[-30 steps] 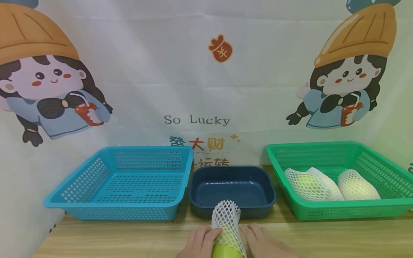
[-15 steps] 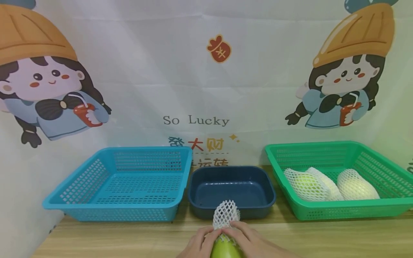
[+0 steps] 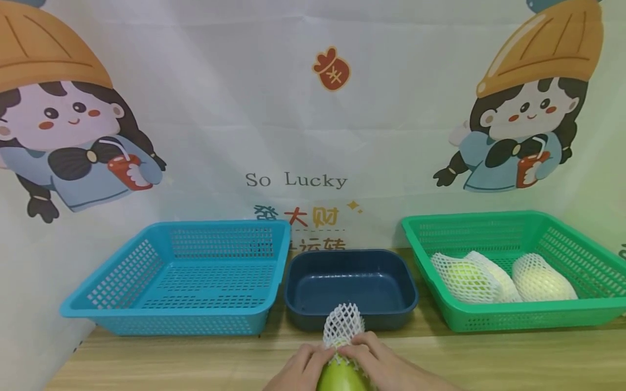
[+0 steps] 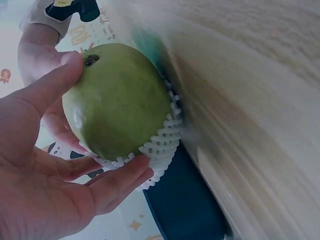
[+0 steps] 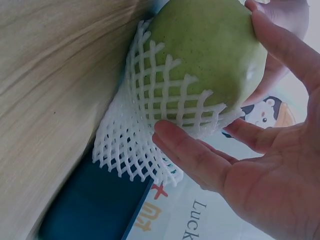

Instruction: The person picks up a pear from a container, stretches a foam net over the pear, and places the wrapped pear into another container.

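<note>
A smooth green mango is at the front of the table, its far end inside a white foam net sleeve. Seen from the left wrist, a dark stem scar marks the bare end of the mango. My left hand holds the fruit from the left, thumb near the scar and fingertips on the sleeve's edge. On the other side, my right hand grips the mango, with fingers on the mesh and thumb on bare skin. Part of the sleeve extends loose beyond the fruit.
Just beyond the hands stands a dark blue tray. A blue basket is to its left. The green basket at the right holds several fruits in white foam nets. A printed cloth hangs behind.
My right hand has moved from beside the sleeve onto it, fingers now close to the left hand's. The sleeve's edge sits farther up the fruit, and more green skin shows.
</note>
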Motion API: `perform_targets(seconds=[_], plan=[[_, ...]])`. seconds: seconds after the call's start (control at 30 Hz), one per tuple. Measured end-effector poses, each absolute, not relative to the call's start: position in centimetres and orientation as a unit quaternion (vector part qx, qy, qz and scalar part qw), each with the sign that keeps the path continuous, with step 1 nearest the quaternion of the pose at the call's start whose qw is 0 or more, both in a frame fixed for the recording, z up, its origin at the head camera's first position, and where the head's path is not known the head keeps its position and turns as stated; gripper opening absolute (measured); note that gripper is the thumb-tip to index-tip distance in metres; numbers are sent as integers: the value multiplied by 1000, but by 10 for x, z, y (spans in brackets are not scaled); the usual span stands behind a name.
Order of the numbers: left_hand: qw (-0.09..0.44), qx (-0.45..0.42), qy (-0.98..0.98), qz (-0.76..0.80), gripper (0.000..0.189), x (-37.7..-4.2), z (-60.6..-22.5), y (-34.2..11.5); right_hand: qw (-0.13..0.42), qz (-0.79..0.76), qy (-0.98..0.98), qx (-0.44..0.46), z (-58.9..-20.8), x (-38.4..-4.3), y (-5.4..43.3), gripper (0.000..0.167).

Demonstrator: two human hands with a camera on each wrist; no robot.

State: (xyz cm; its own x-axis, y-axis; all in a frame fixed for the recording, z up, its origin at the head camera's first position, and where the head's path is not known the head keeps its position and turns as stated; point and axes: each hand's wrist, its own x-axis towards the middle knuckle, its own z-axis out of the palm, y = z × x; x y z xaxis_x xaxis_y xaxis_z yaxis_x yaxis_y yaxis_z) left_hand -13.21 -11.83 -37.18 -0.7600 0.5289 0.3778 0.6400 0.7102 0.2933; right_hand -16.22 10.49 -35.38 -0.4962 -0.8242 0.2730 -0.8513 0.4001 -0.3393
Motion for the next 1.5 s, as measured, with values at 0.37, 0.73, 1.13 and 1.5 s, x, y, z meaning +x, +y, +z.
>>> perform_targets(seconds=[0.37,0.73,1.13,1.5], plan=[[24,-286,-922,-260,62,-130,-354,-118,50,254,-846,467,-355,-157,105,59],[43,-276,-921,-271,50,-127,-350,-114,53,295,-837,457,-359,-157,107,43],[115,-239,-917,-297,38,-121,-365,-104,80,326,-826,454,-370,-152,105,29],[142,-238,-921,-274,22,-112,-364,-98,11,365,-827,427,-368,-147,102,17]])
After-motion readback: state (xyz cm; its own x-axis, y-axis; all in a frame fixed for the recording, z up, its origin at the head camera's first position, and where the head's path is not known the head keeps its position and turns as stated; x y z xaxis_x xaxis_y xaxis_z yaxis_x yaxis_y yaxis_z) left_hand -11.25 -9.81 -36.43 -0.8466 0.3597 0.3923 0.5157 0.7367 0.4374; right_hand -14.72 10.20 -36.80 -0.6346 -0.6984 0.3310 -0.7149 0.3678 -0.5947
